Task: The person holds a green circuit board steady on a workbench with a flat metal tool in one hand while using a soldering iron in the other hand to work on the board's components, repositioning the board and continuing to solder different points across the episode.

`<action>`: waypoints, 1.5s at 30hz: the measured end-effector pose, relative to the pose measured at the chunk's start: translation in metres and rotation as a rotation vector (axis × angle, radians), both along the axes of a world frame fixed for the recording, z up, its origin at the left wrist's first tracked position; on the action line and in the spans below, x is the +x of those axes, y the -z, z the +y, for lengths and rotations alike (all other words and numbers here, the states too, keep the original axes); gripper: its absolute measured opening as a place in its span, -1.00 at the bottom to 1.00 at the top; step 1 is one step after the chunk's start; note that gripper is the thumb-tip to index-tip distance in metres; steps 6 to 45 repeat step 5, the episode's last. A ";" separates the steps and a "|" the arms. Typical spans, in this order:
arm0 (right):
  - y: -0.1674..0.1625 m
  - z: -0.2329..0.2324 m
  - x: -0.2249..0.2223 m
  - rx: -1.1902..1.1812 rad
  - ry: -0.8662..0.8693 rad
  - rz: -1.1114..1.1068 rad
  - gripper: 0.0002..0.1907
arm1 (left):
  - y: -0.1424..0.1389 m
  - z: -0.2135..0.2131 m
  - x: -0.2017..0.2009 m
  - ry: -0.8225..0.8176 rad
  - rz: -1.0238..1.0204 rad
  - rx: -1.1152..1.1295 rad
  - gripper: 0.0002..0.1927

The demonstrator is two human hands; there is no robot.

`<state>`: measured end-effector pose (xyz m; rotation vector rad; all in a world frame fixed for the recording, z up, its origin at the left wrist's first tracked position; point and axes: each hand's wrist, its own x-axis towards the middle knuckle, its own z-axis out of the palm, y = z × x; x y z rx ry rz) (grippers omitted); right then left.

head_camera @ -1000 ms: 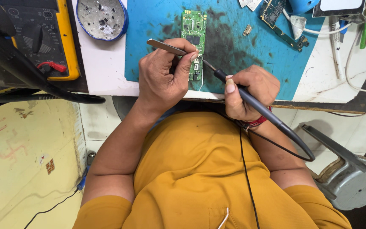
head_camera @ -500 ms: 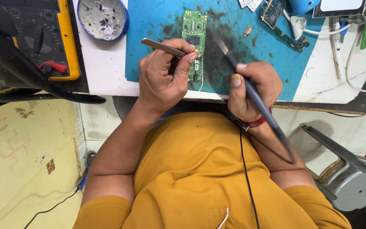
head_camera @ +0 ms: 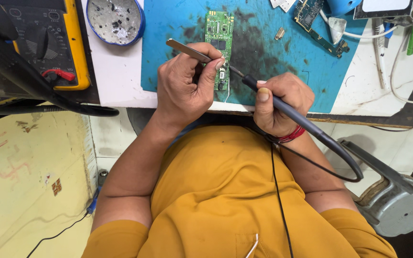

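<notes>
Soldering | left hand (head_camera: 183,83) pinching tweezers (head_camera: 187,49) | right hand (head_camera: 279,102) gripping iron (head_camera: 288,109), tip just beyond left fingertips on board (head_camera: 219,36) | keep tip steady, touch briefly, brace wrists

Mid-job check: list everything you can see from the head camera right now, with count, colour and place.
narrow green circuit board: 1, green, on the blue mat, centre
blue work mat: 1, blue with dark stains, on the white bench
slim metal tweezers: 1, silver, in the left hand
dark soldering iron: 1, black, in the right hand, tip at the board
round blue-rimmed dish: 1, holding small bits, upper left
yellow multimeter: 1, yellow and black, far left
second circuit board: 1, dark, upper right
grey metal stool: 1, lower right
left hand: 1, on the tweezers
right hand: 1, on the iron
</notes>
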<state>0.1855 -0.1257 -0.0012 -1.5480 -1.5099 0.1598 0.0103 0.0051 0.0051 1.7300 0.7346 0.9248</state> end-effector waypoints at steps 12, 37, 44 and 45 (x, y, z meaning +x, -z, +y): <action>-0.002 0.001 0.000 -0.019 -0.001 0.012 -0.87 | 0.001 0.000 0.000 0.004 0.001 -0.005 -0.93; -0.002 0.001 0.000 -0.019 -0.001 0.012 -0.87 | 0.001 0.000 0.000 0.004 0.001 -0.005 -0.93; -0.002 0.001 0.000 -0.019 -0.001 0.012 -0.87 | 0.001 0.000 0.000 0.004 0.001 -0.005 -0.93; -0.002 0.001 0.000 -0.019 -0.001 0.012 -0.87 | 0.001 0.000 0.000 0.004 0.001 -0.005 -0.93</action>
